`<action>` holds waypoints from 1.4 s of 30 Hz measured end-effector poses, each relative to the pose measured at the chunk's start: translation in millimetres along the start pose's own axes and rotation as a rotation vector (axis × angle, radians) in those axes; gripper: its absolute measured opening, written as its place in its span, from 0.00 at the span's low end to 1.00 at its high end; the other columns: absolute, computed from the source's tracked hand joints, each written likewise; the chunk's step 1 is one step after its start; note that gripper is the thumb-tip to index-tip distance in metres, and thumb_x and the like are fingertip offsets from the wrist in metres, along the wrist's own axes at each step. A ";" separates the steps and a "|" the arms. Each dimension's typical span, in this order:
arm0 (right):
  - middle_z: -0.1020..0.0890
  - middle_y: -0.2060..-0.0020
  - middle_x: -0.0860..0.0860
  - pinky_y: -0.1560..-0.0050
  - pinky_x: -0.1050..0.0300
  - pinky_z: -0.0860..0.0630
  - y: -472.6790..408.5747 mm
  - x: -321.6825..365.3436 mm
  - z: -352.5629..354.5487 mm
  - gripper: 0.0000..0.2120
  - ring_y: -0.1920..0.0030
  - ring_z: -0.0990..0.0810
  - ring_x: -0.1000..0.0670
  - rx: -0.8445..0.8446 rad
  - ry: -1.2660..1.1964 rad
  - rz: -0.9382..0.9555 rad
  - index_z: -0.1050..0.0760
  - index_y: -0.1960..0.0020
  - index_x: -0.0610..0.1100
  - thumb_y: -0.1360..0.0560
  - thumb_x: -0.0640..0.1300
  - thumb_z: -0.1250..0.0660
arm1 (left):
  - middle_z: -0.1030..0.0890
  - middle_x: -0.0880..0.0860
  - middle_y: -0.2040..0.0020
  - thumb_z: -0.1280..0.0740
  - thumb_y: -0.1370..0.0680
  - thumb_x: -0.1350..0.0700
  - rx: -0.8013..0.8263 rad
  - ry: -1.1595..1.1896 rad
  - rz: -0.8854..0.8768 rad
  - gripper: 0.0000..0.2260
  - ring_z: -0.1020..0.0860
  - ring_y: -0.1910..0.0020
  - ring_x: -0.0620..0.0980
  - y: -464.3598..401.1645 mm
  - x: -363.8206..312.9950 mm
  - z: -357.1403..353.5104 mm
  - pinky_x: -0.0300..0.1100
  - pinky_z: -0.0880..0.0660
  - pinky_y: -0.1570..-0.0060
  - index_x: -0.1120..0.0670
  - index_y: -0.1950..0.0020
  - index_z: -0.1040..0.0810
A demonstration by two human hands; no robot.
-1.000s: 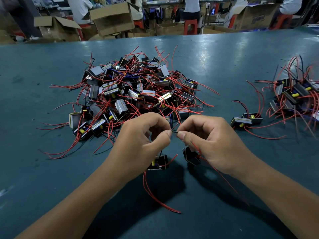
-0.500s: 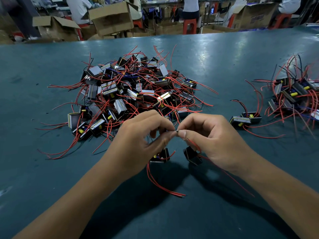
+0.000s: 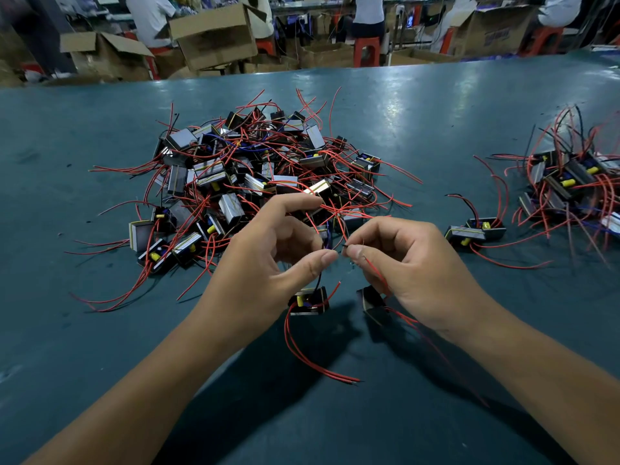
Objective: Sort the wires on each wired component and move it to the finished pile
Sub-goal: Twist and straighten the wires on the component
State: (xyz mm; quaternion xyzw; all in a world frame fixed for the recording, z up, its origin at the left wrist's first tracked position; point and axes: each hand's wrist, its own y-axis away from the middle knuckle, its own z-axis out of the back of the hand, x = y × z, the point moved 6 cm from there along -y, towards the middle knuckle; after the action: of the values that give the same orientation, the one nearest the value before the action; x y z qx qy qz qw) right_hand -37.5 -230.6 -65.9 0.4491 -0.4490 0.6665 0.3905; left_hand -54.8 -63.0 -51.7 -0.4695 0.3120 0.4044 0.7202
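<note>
Lower centre of frame: left hand (image 3: 268,276) and right hand (image 3: 412,270) meet fingertip to fingertip. Each grip is pinched on thin wire ends; the right also traps a red lead running down past its palm. Likely separating tangled leads, held clear of the worktop (image 3: 100,347) so they hang free.

Two wired components sit or hang just below the hands, contact with the worktop unclear: one with a yellow part (image 3: 308,302) under the left, trailing red wires toward the bottom; a dark one (image 3: 370,302) under the right.

Unsorted heap (image 3: 255,182) just behind the hands; its stray red wires reach into the working gap and could snag. Finished pile (image 3: 570,186), by my guess, at right edge, with a pair of components (image 3: 474,229) between. Cardboard boxes (image 3: 214,35) and seated people along the top.
</note>
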 end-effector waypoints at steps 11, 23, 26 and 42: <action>0.27 0.74 0.51 0.73 0.60 0.32 4.3 4.8 -4.9 0.07 0.73 0.31 0.53 -0.036 -0.109 -0.004 0.19 0.58 0.45 0.23 0.38 0.32 | 0.19 0.52 0.59 0.25 0.27 0.53 0.017 0.098 0.053 0.16 0.20 0.60 0.48 2.0 2.5 -9.6 0.47 0.20 0.58 0.48 0.42 0.25; 0.27 0.76 0.52 0.74 0.62 0.35 4.0 0.1 0.4 0.07 0.74 0.32 0.53 -0.105 -0.083 -0.053 0.19 0.58 0.42 0.23 0.36 0.31 | 0.17 0.48 0.56 0.26 0.25 0.53 -0.023 0.034 0.014 0.09 0.18 0.57 0.49 2.7 -1.4 -6.8 0.43 0.19 0.57 0.51 0.47 0.20; 0.27 0.75 0.51 0.73 0.62 0.35 4.4 1.7 -0.3 0.06 0.73 0.32 0.53 -0.102 -0.109 -0.051 0.19 0.58 0.42 0.23 0.37 0.31 | 0.16 0.48 0.55 0.26 0.24 0.54 -0.012 -0.003 -0.008 0.06 0.17 0.57 0.49 3.0 -3.7 -7.8 0.44 0.18 0.55 0.51 0.48 0.19; 0.28 0.76 0.53 0.73 0.63 0.37 2.6 4.1 -3.1 0.11 0.74 0.34 0.54 -0.072 -0.172 -0.061 0.21 0.62 0.45 0.23 0.34 0.32 | 0.17 0.50 0.60 0.27 0.24 0.59 0.013 -0.008 -0.015 0.02 0.18 0.62 0.49 3.9 -8.4 -9.4 0.45 0.19 0.59 0.54 0.52 0.17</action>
State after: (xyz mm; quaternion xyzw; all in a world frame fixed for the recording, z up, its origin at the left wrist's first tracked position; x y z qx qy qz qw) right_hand -41.8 -227.9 -63.3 0.5039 -0.4908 0.5964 0.3866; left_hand -63.0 -73.2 -49.8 -0.4655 0.3084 0.3985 0.7276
